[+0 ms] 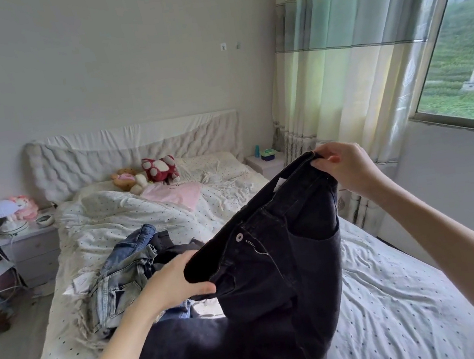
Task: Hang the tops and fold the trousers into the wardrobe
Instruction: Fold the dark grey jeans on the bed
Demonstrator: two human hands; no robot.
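Trousers [276, 265] held above the bed [400, 293], clothes pile [124, 276] left.

soft daylight enters from the window [458, 60] at the right edge – the room is evenly bright, shadows faint. wide-angle bending curves the frame edges, and detail is slightly soft throughout.

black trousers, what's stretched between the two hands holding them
Head view: the waistband spans from left hand to right hand, button and open fly between them.
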